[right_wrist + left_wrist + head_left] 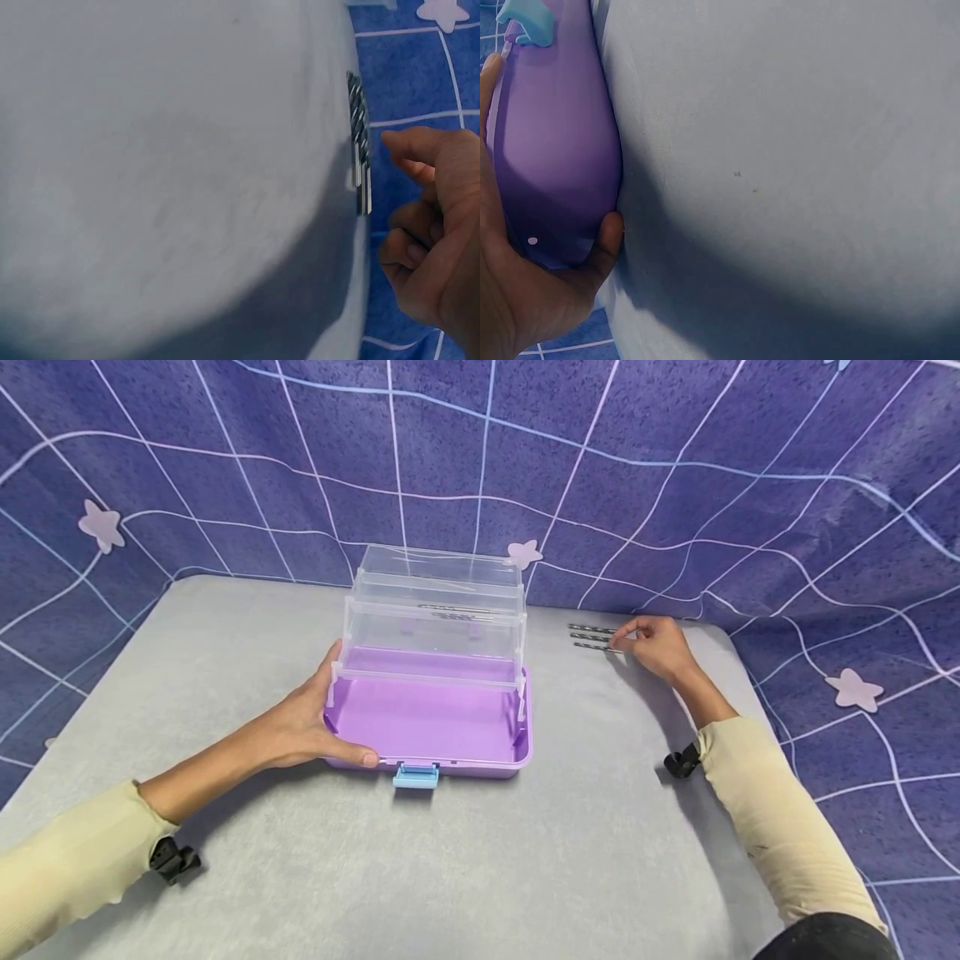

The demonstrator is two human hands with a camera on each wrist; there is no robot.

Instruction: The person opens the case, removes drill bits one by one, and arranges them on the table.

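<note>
A purple toolbox point(423, 722) stands opened on the table, its clear stepped trays point(442, 652) raised at the back. Slim drill bits point(453, 610) lie in one of these trays. My left hand point(303, 727) grips the box's left end, thumb along the front rim by the light blue latch point(416, 776). Right of the box, three dark spiral drill bits point(588, 637) lie side by side on the table. Over their right ends is my right hand point(660, 647), thumb and forefinger apart from the bits in the right wrist view point(442, 217), with the other fingers bent.
The grey table point(480, 860) ends at the back against a purple-blue cloth point(450, 452) with a grid and pale stars. A black wrist mount point(682, 762) sits at the right sleeve, another mount point(174, 860) at the left.
</note>
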